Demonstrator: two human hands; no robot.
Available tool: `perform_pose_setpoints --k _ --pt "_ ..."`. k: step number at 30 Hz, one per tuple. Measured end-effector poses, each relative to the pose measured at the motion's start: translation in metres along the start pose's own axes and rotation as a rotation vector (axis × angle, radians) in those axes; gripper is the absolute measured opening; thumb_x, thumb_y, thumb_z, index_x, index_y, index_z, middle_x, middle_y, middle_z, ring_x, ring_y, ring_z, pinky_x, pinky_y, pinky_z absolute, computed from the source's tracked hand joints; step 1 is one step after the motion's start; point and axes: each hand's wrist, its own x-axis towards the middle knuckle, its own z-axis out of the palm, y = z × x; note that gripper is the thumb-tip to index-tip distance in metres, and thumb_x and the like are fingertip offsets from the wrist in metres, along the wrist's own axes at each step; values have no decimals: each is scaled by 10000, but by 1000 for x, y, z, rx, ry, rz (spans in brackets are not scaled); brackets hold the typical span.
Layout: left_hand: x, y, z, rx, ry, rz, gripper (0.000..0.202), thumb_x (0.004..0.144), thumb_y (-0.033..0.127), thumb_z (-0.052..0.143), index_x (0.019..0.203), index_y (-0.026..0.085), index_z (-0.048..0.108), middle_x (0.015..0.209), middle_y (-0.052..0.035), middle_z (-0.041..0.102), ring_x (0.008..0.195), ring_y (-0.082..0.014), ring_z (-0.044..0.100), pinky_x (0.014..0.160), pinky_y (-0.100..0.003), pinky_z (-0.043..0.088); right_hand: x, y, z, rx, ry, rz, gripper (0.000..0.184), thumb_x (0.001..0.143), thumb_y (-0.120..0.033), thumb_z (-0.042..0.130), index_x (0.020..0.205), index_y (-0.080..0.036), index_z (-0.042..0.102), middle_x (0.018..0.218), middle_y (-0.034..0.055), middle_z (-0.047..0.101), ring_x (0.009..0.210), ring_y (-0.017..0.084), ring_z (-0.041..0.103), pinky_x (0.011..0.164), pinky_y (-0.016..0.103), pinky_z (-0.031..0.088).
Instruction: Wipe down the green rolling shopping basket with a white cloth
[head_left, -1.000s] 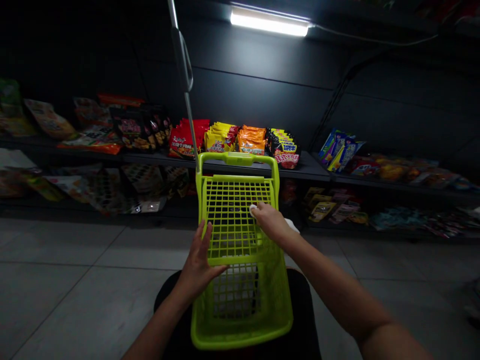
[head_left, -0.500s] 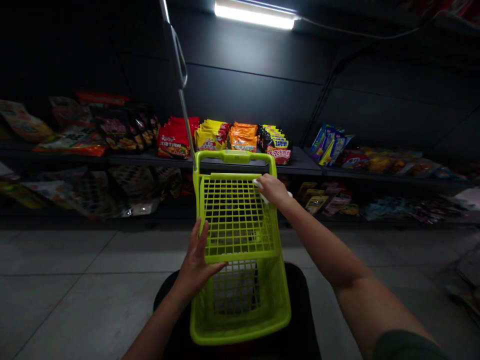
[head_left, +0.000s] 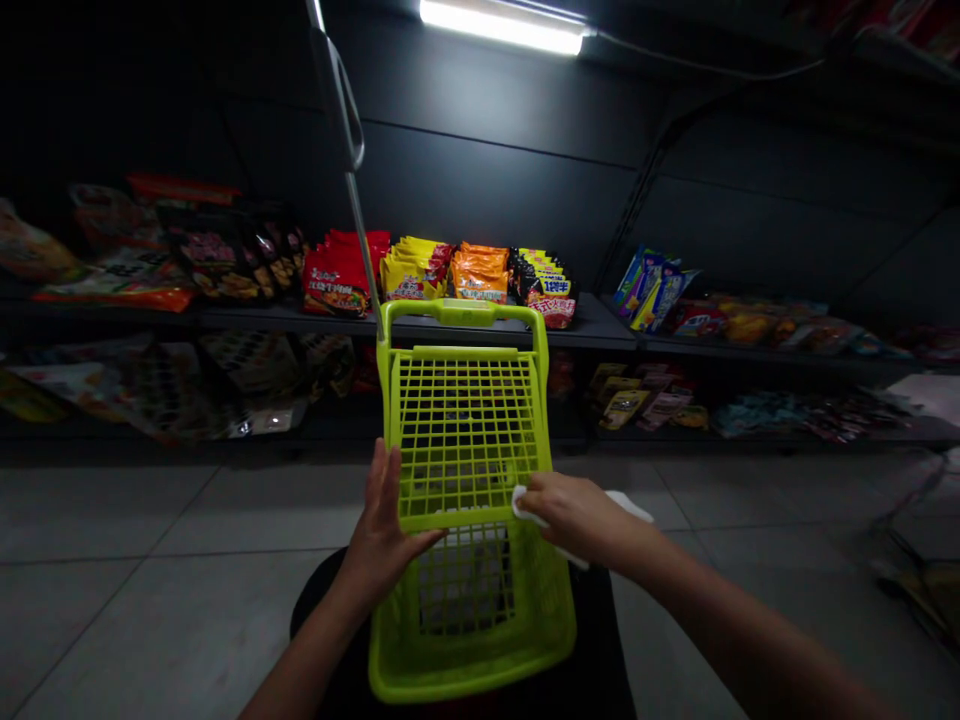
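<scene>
Basket, lime plastic: spread left hand steadies it, right hand pinches white cloth mid-wipe; next stroke needs firm bracing.

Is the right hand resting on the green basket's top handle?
No, the right hand holds a white cloth against the green basket, well below its handle.

Two bare hands are seen, the left hand and the right hand. Both forearms are uncovered as far as they are shown. Whether the black shape below them is clothing cannot be told.
</scene>
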Motion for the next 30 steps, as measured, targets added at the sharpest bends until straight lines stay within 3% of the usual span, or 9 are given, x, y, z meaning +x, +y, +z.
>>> perform_pose_setpoints --k 2,5,9,12,19,21,24,27,30 --pt "-1 1 1 -3 4 -4 1300 715 226 876 1611 444 -41 1732 -78 -101 1576 -412 55 1163 -679 343 26 23 -23 -27 89 78 261 905 -154 589 1131 -234 692 1108 70 678 993 202 640 767 252 457" --pt "0 3 2 -4 5 -19 1290 727 232 867 1610 445 -48 1733 -69 -101 1576 -410 55 1164 -680 340 85 64 -61 -167 311 328 278 960 -145 497 1167 -186 679 1204 120 654 1095 232 608 828 281 472" --pt "2 6 2 -5 18 -13 1303 715 222 874 1606 459 -46 1731 -55 -121 1579 -402 34 1172 -668 334 128 87 -73 -245 298 397 288 979 -135 453 1156 -154 679 1229 143 633 1106 246 594 832 291 486" --pt "2 5 1 2 22 -20 1337 685 226 898 1608 453 -42 1729 -67 -130 1578 -407 44 1166 -671 341 110 74 -50 -264 263 337 309 985 -110 420 1178 -143 659 1197 144 638 1040 236 597 813 295 489" --pt "-3 6 0 -1 -2 -9 1312 707 229 888 1602 470 -40 1728 -77 -130 1580 -406 50 1155 -675 351 10 9 20 -129 154 129 178 964 -120 510 1067 -166 648 1097 98 666 987 205 598 836 284 479" --pt "-4 7 0 6 -9 -7 1304 714 227 882 1603 467 -41 1729 -80 -124 1580 -406 48 1159 -674 347 -11 -3 23 -75 83 70 169 943 -100 518 1035 -169 642 1054 86 674 925 194 613 788 282 478" --pt "-6 8 0 12 -9 -13 1311 710 225 884 1607 453 -44 1731 -86 -95 1580 -401 66 1170 -659 344 -15 -8 1 50 -15 -33 250 878 -87 575 1097 -194 629 1062 60 692 918 185 640 768 267 472" --pt "-7 9 1 15 4 -30 1318 706 261 891 1611 439 -51 1731 -92 -80 1581 -397 69 1178 -648 343 32 -7 -41 173 58 -98 384 832 -95 630 1197 -216 610 1135 46 694 1004 182 644 845 261 471" --pt "-8 8 3 9 16 -35 1307 729 350 880 1605 439 -87 1726 -95 -125 1583 -402 35 1176 -657 335 123 -11 -74 136 265 -150 325 857 -102 617 1168 -189 657 1243 77 635 1079 186 618 934 278 458"
